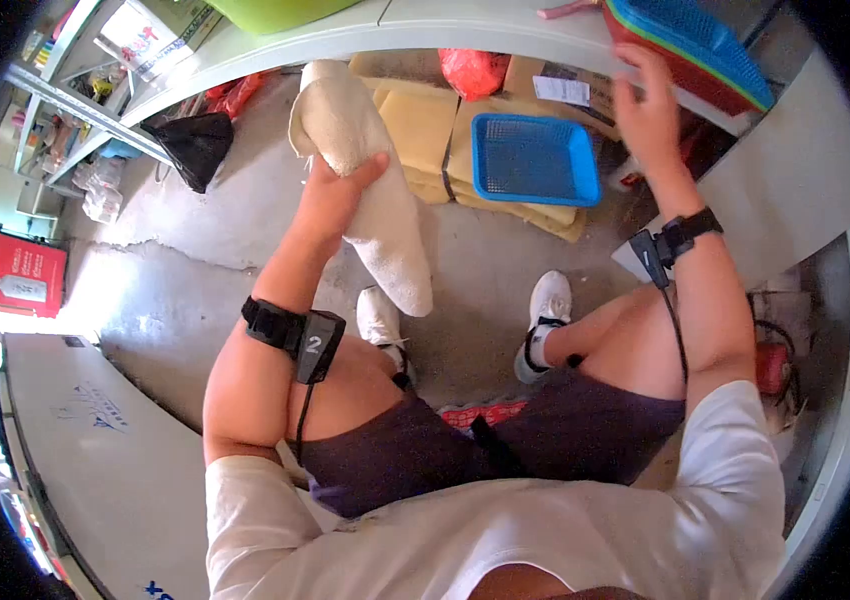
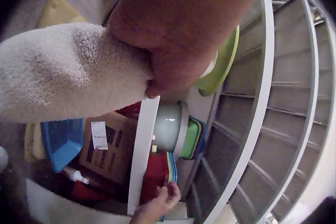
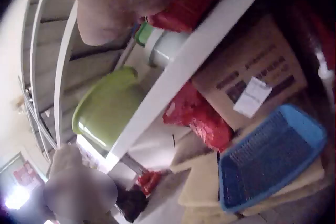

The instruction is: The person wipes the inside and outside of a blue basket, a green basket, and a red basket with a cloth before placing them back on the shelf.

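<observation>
My left hand grips a cream fluffy towel around its middle. One long end of the towel hangs toward the floor between hand and shoe. In the left wrist view the towel stretches away to the left of the wrist. My right hand is raised at the shelf's front edge, its fingers loosely spread and slightly blurred. Beside it stands a stack of nested plastic baskets in blue, green and red. From the left wrist view, the right fingertips reach the rims of the basket stack.
A blue mesh basket lies on flattened cardboard under the white shelf. Near it are a red bag and a labelled carton. On the shelf sits a green tub. A black bag hangs at left.
</observation>
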The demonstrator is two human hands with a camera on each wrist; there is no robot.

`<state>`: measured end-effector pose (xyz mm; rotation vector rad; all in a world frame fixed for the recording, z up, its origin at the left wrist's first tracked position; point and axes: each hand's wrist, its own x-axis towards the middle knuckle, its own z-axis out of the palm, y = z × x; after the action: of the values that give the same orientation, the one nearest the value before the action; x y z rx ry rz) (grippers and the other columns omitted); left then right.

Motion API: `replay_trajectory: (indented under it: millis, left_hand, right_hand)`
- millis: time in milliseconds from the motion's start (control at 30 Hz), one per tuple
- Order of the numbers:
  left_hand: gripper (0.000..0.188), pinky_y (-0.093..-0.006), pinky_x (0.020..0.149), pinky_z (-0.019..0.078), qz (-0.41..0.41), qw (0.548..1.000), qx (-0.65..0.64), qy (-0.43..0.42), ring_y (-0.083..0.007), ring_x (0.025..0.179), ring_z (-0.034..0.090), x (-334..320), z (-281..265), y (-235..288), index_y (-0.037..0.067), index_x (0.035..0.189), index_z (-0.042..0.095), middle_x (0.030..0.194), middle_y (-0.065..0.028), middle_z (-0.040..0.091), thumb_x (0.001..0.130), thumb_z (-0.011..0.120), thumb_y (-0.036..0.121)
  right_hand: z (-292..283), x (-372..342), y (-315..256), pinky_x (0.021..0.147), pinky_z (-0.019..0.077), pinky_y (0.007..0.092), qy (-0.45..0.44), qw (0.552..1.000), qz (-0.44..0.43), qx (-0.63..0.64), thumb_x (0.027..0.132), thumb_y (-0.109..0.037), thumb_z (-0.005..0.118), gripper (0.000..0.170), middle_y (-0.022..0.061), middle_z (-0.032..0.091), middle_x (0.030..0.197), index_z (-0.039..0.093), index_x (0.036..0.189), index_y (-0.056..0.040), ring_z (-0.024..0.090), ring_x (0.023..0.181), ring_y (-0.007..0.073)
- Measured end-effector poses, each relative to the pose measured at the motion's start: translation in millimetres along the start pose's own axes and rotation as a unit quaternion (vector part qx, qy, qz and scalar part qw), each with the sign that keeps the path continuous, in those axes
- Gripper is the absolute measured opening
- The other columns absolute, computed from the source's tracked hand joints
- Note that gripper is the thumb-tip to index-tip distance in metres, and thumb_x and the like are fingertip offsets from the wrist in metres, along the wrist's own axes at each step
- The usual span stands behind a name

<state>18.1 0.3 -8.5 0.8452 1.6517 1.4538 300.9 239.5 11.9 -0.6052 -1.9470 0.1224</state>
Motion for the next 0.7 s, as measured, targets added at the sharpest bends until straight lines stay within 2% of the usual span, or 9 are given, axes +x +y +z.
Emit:
replay_trajectory:
  millis: [33,100,167,233,333,533,633,700]
  left_hand:
    - [0.055,-0.0379,0.083,0.0505,0.002,1.0,-0.001,-0.004,-0.0251,0.099,0.059,-2.3,1.3,2.3,0.001,0.126,0.04,0.114,-0.0135,0.057,0.083,0.069,0.019]
    - [0.057,-0.0377,0.083,0.0508,0.003,1.0,0.0,-0.005,-0.0249,0.098,0.059,-4.6,5.3,5.4,0.002,0.126,0.039,0.113,-0.0133,0.056,0.083,0.07,0.021]
    - [0.056,-0.0372,0.082,0.0512,-0.003,1.0,0.009,0.002,-0.0245,0.098,0.059,-5.3,7.7,7.1,0.002,0.126,0.039,0.112,-0.0132,0.056,0.083,0.07,0.021]
    - [0.056,-0.0369,0.082,0.0515,-0.022,0.999,0.03,0.012,-0.0247,0.098,0.06,-3.6,7.0,3.2,0.001,0.126,0.039,0.112,-0.0134,0.057,0.083,0.07,0.021]
    - [0.056,-0.0367,0.081,0.052,-0.028,0.999,0.028,0.021,-0.025,0.097,0.06,-1.9,3.2,-0.3,0.001,0.126,0.04,0.111,-0.0137,0.058,0.083,0.07,0.02]
    - [0.055,-0.0365,0.081,0.0519,-0.015,1.0,0.009,0.01,-0.0254,0.097,0.061,-1.1,3.8,1.9,0.001,0.126,0.04,0.111,-0.0139,0.058,0.083,0.07,0.02]
    - [0.054,-0.0365,0.081,0.052,-0.016,1.0,0.009,0.005,-0.025,0.097,0.061,-0.6,6.9,2.3,0.001,0.125,0.041,0.111,-0.0136,0.058,0.083,0.069,0.02]
    - [0.052,-0.037,0.081,0.0516,-0.016,1.0,0.009,-0.001,-0.0248,0.097,0.061,-1.6,9.2,2.4,0.001,0.123,0.042,0.11,-0.0135,0.059,0.083,0.07,0.019]
  right_hand:
    - [-15.3,13.4,7.0,0.093,0.041,0.0378,0.066,0.994,-0.073,-0.057,0.081,-0.007,0.057,0.026,0.0139,0.058,0.11,0.059,0.107,-0.0069,0.054,0.105,0.0312]
    - [-40.8,27.0,11.8,0.099,0.034,0.0409,0.138,0.973,-0.098,-0.157,0.079,-0.006,0.059,0.031,0.0137,0.054,0.117,0.059,0.11,-0.0104,0.046,0.114,0.0308]
    - [-54.1,31.0,22.6,0.1,0.0305,0.0493,0.162,0.958,-0.072,-0.225,0.079,-0.011,0.06,0.039,0.0179,0.046,0.126,0.056,0.118,-0.0146,0.04,0.12,0.0353]
    - [-55.6,31.5,46.1,0.101,0.0302,0.0505,0.152,0.95,-0.048,-0.268,0.082,-0.017,0.06,0.042,0.0169,0.045,0.129,0.054,0.123,-0.0161,0.038,0.122,0.0368]
    - [-45.7,22.7,67.7,0.101,0.0294,0.0523,0.084,0.93,-0.015,-0.358,0.084,-0.024,0.059,0.043,0.0123,0.044,0.133,0.052,0.127,-0.0193,0.036,0.125,0.037]
    - [-52.3,27.2,78.8,0.096,0.0305,0.0537,0.052,0.932,0.054,-0.355,0.086,-0.038,0.059,0.034,0.0055,0.053,0.122,0.06,0.118,-0.0265,0.041,0.119,0.0336]
    - [-51.5,28.0,79.8,0.095,0.0302,0.0526,0.062,0.939,0.035,-0.337,0.086,-0.043,0.059,0.03,0.0054,0.056,0.116,0.064,0.11,-0.0274,0.043,0.115,0.0327]
    - [-49.1,31.3,80.3,0.095,0.0294,0.0522,0.069,0.944,0.089,-0.31,0.086,-0.043,0.059,0.027,0.0055,0.057,0.115,0.066,0.107,-0.0283,0.043,0.115,0.0327]
